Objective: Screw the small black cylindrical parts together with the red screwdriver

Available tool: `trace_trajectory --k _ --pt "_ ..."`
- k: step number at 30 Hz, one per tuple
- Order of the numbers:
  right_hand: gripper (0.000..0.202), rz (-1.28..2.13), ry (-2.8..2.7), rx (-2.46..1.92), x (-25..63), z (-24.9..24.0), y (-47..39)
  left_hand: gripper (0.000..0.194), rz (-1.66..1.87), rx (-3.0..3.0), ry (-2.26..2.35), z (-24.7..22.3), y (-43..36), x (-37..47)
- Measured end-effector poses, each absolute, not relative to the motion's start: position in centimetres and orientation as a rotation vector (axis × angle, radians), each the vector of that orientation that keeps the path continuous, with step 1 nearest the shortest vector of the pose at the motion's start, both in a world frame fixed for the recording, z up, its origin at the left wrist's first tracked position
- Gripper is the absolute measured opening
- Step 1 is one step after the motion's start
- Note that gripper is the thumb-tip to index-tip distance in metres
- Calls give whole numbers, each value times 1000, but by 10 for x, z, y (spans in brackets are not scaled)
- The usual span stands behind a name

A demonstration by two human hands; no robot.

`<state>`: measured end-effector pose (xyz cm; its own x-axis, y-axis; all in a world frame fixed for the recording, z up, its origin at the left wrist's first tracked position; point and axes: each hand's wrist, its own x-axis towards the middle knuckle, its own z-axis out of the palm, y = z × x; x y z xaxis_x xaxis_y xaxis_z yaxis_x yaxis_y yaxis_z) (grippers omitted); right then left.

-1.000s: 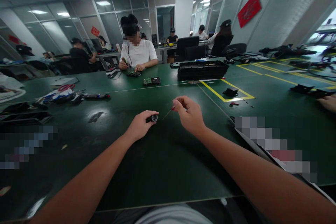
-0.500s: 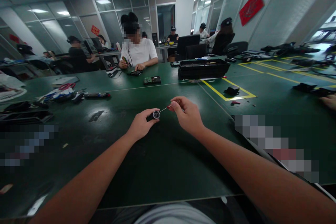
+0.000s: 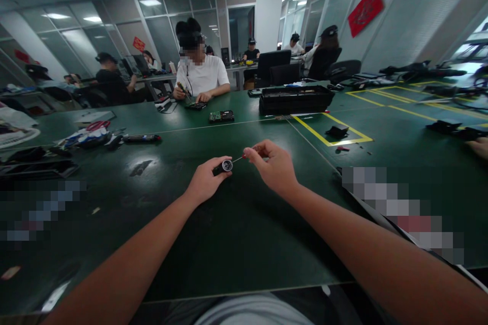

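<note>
Above the green table (image 3: 244,244), my left hand (image 3: 204,181) is closed around a small dark cylindrical part (image 3: 227,166) with a pale ring at its end, which faces right. My right hand (image 3: 271,162) pinches the red handle of a screwdriver (image 3: 241,158). Its thin metal shaft points left to the ringed end of the part. Whether the tip touches the inside of the ring is too small to tell. My fingers hide most of the handle and the back of the cylinder.
Across the table a person in a white shirt (image 3: 208,73) handles a dark device. A circuit board (image 3: 221,116) and a long black tray (image 3: 295,99) lie ahead. Tools and cables (image 3: 89,134) are heaped at left. Yellow tape surrounds a black block (image 3: 337,131); another person's hand (image 3: 478,147) shows at far right.
The screwdriver and the fingers of my right hand have shifted very slightly. Both hands keep their hold and otherwise stay in nearly the same place.
</note>
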<state>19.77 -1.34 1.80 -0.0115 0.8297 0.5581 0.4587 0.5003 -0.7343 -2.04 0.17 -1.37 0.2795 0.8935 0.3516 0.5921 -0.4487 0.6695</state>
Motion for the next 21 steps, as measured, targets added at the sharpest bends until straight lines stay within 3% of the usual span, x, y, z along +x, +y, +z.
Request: trace_trajectory --k 2,7,14,21 --pt "31 376 -1681 -1144 199 20 -14 42 1007 2150 1334 -15 2 -21" --pt "16 398 -1830 -1045 199 22 -18 41 1003 2176 1315 -16 3 -21" --pt "32 276 -1868 -1141 194 20 -19 41 997 2189 1315 -15 1 -19" --pt "30 274 -1867 -1089 194 19 -19 40 999 2193 1350 -14 1 -19"
